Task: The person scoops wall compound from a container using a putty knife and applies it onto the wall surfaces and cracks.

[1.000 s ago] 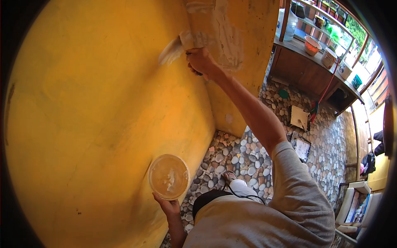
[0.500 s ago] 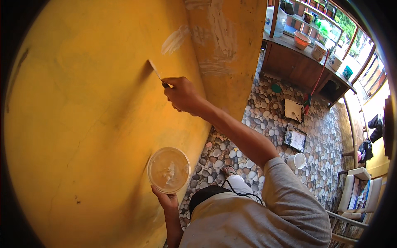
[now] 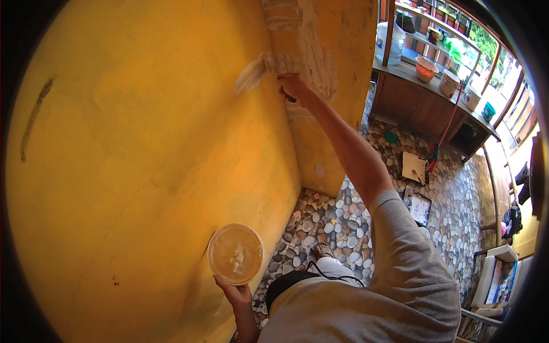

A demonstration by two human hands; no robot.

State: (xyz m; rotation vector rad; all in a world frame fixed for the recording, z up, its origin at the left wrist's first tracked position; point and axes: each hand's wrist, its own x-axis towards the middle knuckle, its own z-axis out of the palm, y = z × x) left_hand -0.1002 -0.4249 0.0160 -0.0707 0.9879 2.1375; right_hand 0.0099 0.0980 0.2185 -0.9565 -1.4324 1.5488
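Note:
My right hand [image 3: 294, 86], arm stretched up and forward, is closed round a putty knife [image 3: 291, 99]. The dark end of its handle shows below my fist; the blade is hard to make out against the wall. Around it, white putty smears [image 3: 251, 74] mark the yellow wall [image 3: 143, 160] near the inner corner, with thicker streaks [image 3: 313, 46] on the adjoining face. Lower down, my left hand [image 3: 235, 292] grips a round translucent tub [image 3: 235, 254] by its lower rim. A dab of white putty [image 3: 238, 257] lies inside it, and the tub is close beside the wall.
Pebble-patterned floor [image 3: 349, 228] stretches below, with a paint-stained tray [image 3: 417, 206] and a square board [image 3: 414, 167] on it. Beyond stands a wooden cabinet [image 3: 412, 97] bearing an orange bowl [image 3: 426, 70] and several tubs. A chair [image 3: 486, 280] is at the lower right.
My right hand has moved up and right with the putty knife, from the open wall to the smeared corner. The left hand keeps hold of the tub. The whole view has shifted slightly.

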